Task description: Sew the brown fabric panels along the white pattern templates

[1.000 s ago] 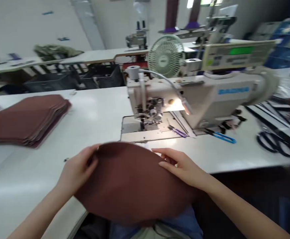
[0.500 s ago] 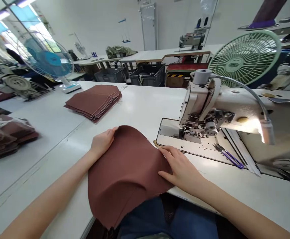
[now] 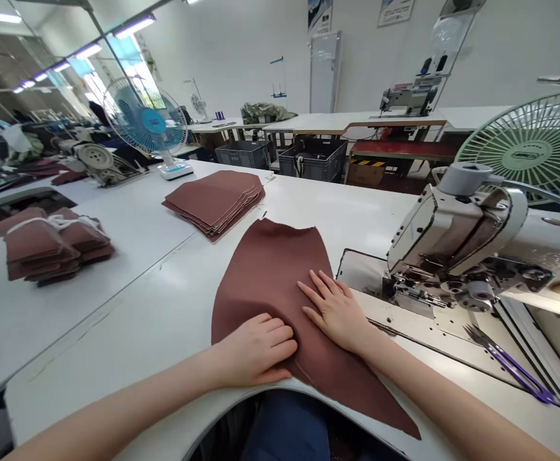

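Note:
A reddish-brown fabric piece (image 3: 265, 269) lies on the white table before me, its far edge slightly raised and its near corner pointing to the lower right. My left hand (image 3: 255, 352) has its fingers curled on the near part of the fabric, gripping a raised fold by the table's front edge. Flat on the right side of the same piece rests my right hand (image 3: 337, 314), fingers spread. Just right of it stands a sewing machine (image 3: 457, 250), its needle area apart from the fabric.
Beyond the fabric sits a stack of brown pieces (image 3: 212, 198). Tied bundles (image 3: 54, 243) lie at left. Purple-handled scissors (image 3: 514, 368) rest by the machine. A blue fan (image 3: 150, 121) and a green fan (image 3: 529, 150) stand farther back. The table's curved front edge is close to my lap.
The fabric has gone from being held up, partly over my lap, to lying on the table, turned. My left hand moved from its far edge to its near part; the right hand now lies flat.

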`<state>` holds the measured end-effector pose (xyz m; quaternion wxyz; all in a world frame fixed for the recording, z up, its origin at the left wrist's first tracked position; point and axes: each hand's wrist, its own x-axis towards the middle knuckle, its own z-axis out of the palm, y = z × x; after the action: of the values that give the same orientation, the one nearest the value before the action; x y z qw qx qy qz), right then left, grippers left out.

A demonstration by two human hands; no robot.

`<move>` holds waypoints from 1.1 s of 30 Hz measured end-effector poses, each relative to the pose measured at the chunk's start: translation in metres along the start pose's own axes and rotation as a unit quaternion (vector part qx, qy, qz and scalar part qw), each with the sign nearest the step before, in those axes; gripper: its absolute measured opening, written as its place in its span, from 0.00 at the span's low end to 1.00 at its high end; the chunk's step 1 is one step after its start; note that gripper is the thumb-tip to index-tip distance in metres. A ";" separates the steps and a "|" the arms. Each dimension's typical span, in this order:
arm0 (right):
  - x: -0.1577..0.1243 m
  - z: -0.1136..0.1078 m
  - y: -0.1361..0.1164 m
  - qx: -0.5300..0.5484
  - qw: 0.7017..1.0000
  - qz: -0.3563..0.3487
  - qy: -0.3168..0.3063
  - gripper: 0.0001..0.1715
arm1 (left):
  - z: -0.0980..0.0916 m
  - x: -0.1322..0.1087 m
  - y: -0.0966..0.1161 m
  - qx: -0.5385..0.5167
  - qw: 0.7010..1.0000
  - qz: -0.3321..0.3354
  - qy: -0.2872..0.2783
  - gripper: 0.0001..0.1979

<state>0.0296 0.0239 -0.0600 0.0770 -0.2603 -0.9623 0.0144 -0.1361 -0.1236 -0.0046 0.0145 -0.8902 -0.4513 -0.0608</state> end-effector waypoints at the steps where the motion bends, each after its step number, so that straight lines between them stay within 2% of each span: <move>1: -0.001 -0.001 -0.003 -0.014 1.000 0.010 0.006 0.30 | 0.006 -0.003 0.000 0.002 1.000 -0.010 -0.002 0.12; 3: -0.002 -0.003 -0.008 -0.046 0.999 0.024 0.006 0.30 | 0.013 -0.004 -0.005 0.005 1.000 -0.019 -0.015 0.08; 5: -0.004 -0.007 -0.011 -0.080 0.996 0.037 -0.003 0.30 | 0.008 -0.003 -0.008 -0.001 0.999 -0.020 -0.047 0.09; 8: -0.013 -0.013 -0.004 -0.107 0.993 0.045 -0.004 0.29 | -0.015 -0.003 -0.002 -0.021 0.991 -0.034 -0.127 0.15; 10: -0.024 -0.016 0.006 -0.085 0.996 0.022 -0.001 0.27 | -0.035 -0.007 0.009 -0.028 0.982 -0.045 -0.180 0.13; 12: -0.038 -0.016 0.020 -0.029 0.999 -0.020 0.003 0.26 | -0.052 -0.010 0.014 -0.061 0.980 -0.026 -0.187 0.07; 13: -0.046 -0.016 0.027 0.005 0.999 -0.040 0.004 0.27 | -0.060 -0.012 0.012 -0.093 0.982 -0.011 -0.166 0.04; 14: -0.052 -0.014 0.035 0.038 0.998 -0.053 0.003 0.29 | -0.066 -0.013 0.003 -0.128 0.983 -0.001 -0.132 0.02; 16: -0.063 -0.008 0.047 0.087 0.994 -0.059 0.003 0.32 | -0.075 -0.016 -0.030 -0.172 0.984 -0.038 -0.040 0.09; 18: -0.069 -0.002 0.056 0.113 0.992 -0.050 0.008 0.34 | -0.077 -0.020 -0.084 -0.138 0.972 -0.185 0.042 0.15; 19: -0.070 0.000 0.059 0.120 0.992 -0.045 0.009 0.34 | -0.076 -0.024 -0.114 -0.097 0.953 -0.277 0.076 0.16; 20: -0.071 0.002 0.061 0.125 0.991 -0.042 0.010 0.34 | -0.074 -0.028 -0.145 -0.056 0.921 -0.371 0.103 0.17; 22: -0.070 0.004 0.062 0.135 0.990 -0.043 0.000 0.34 | -0.067 -0.037 -0.199 -0.023 0.884 -0.447 0.130 0.21; 24: -0.070 0.003 0.061 0.142 0.989 -0.048 -0.009 0.33 | -0.060 -0.046 -0.237 -0.019 0.858 -0.493 0.140 0.24; 26: -0.069 0.001 0.060 0.149 0.987 -0.052 -0.009 0.32 | -0.052 -0.053 -0.258 -0.034 0.843 -0.516 0.144 0.22; 28: -0.069 -0.001 0.059 0.153 0.987 -0.047 -0.003 0.31 | -0.047 -0.060 -0.265 -0.055 0.836 -0.524 0.154 0.18; 31: -0.068 -0.003 0.058 0.151 0.988 -0.031 0.000 0.30 | -0.050 -0.068 -0.258 -0.066 0.828 -0.524 0.187 0.13; 33: -0.066 -0.002 0.058 0.147 0.989 -0.030 -0.001 0.30 | -0.062 -0.075 -0.244 -0.047 0.817 -0.527 0.229 0.11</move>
<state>0.1154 0.0404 -0.0712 0.1135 -0.2169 -0.9572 0.1541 -0.3824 -0.0442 0.0407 0.0419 -0.4764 -0.8315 -0.2826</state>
